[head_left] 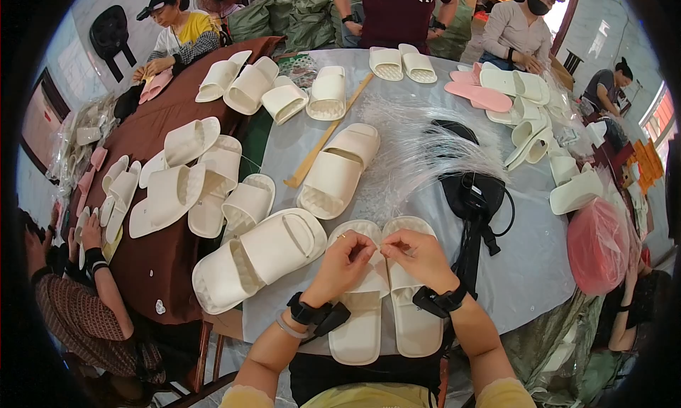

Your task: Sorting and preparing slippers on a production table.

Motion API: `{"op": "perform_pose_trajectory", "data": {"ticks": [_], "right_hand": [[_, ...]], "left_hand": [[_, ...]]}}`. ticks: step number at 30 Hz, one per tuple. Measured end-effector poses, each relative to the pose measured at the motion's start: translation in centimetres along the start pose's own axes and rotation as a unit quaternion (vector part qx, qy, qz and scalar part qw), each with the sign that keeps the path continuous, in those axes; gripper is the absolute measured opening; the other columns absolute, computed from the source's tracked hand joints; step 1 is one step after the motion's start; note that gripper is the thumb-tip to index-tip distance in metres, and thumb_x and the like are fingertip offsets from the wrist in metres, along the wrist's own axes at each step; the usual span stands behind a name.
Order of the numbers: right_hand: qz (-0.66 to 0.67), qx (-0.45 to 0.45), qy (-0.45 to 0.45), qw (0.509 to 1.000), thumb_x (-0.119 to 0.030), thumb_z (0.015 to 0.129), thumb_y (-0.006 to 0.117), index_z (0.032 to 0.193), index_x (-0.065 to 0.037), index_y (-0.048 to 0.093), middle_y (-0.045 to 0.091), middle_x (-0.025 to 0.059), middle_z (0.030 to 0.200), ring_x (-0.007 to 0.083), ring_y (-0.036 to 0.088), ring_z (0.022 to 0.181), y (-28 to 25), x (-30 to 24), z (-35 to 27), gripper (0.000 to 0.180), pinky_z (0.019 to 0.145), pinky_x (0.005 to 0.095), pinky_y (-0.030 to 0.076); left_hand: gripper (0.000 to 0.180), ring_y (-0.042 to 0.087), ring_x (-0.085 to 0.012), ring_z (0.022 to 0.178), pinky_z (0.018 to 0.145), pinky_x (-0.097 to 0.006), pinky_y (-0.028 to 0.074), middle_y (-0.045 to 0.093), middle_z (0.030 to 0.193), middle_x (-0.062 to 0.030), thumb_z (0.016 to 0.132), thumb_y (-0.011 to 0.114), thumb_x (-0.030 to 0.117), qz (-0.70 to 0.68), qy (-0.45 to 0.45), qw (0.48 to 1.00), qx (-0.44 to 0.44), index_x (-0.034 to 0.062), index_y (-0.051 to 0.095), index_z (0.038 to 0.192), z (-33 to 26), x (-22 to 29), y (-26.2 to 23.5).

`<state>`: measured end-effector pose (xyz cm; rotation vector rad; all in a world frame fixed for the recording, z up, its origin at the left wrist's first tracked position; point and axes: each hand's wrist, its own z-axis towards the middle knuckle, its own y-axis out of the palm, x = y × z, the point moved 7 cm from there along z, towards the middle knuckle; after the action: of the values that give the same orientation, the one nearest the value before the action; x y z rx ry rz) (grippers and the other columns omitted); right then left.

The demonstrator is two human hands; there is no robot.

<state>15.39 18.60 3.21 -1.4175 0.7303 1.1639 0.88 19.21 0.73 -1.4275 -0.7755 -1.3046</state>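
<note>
1. Clock positions are taken from my hands, with 12 o'clock straight ahead of me.
2. My left hand (345, 262) is drawn into a narrow pinch, thumb against finger. A ring shows on one finger.
3. My right hand (422, 255) is also pinched narrow, its fingertips just beside those of the left. Whether a fine strand sits between them I cannot tell.
4. The white slippers (356, 330) lie side by side directly below my hands, reaching to 6 o'clock at the near edge of the grey sheet (532, 266). My hands hide much of their straps and part of their far ends; the wrist device (332, 317) on my left covers a bit more.
5. At 9 o'clock, a large white slipper (262, 259) lies tilted to my line. At 11, another slipper (340, 170) lies near a yellowish stick (330, 138).
6. At 1 o'clock, clear strands (418, 156) spread loosely; individual ends are hard to make out. They partly cover the black device (474, 195) at 2.
7. At 3 o'clock, the contents of a pink bag (598, 245) cannot be identified.
8. At 12 o'clock, a standing person (397, 10) is cut off by the upper edge.
</note>
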Motion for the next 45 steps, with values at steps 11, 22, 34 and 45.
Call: {"op": "perform_pose_trajectory", "data": {"ticks": [11, 22, 34, 45], "right_hand": [[-0.073, 0.066, -0.057, 0.994, -0.013, 0.081, 0.062, 0.089, -0.005, 0.063, 0.063, 0.0073, 0.079, 0.0186, 0.06, 0.066, -0.5, -1.1, -0.3, 0.011, 0.062, 0.0266, 0.048], [-0.112, 0.033, -0.082, 0.99, -0.014, 0.081, 0.063, 0.089, -0.005, 0.064, 0.063, 0.0075, 0.079, 0.0188, 0.062, 0.069, -0.2, -1.6, -0.3, 0.011, 0.063, 0.0281, 0.049], [-0.035, 0.046, -0.016, 0.998, -0.015, 0.08, 0.063, 0.089, -0.005, 0.064, 0.064, 0.0069, 0.081, 0.0186, 0.062, 0.07, -0.6, -0.3, -0.1, 0.013, 0.065, 0.0269, 0.049], [-0.057, 0.035, -0.038, 0.997, -0.015, 0.08, 0.064, 0.089, -0.006, 0.064, 0.064, 0.0066, 0.081, 0.0196, 0.061, 0.071, -0.4, -1.2, 0.0, 0.013, 0.063, 0.0274, 0.048]], "left_hand": [[0.007, 0.046, -0.0045, 0.068, 0.06, -0.02, 0.04, 0.052, 0.078, 0.001, 0.087, 0.056, 0.008, -0.004, 0.013, 1.0, -0.003, 0.0023, 0.055, 0.09, 0.1, 0.1, 0.1], [0.008, 0.045, -0.0043, 0.065, 0.059, -0.02, 0.039, 0.052, 0.076, 0.0015, 0.087, 0.056, 0.01, -0.006, 0.003, 1.0, -0.003, 0.0025, 0.054, 0.088, 0.1, 0.1, 0.0], [0.01, 0.044, -0.0034, 0.067, 0.061, -0.019, 0.038, 0.051, 0.078, 0.0032, 0.088, 0.056, 0.012, -0.032, -0.002, 0.999, -0.003, 0.0028, 0.054, 0.091, 0.1, -0.5, 0.0], [0.007, 0.043, -0.0032, 0.067, 0.06, -0.019, 0.038, 0.05, 0.078, 0.0037, 0.088, 0.055, 0.011, -0.02, -0.001, 1.0, -0.009, 0.0039, 0.054, 0.09, 0.0, -0.1, 0.0]]}}
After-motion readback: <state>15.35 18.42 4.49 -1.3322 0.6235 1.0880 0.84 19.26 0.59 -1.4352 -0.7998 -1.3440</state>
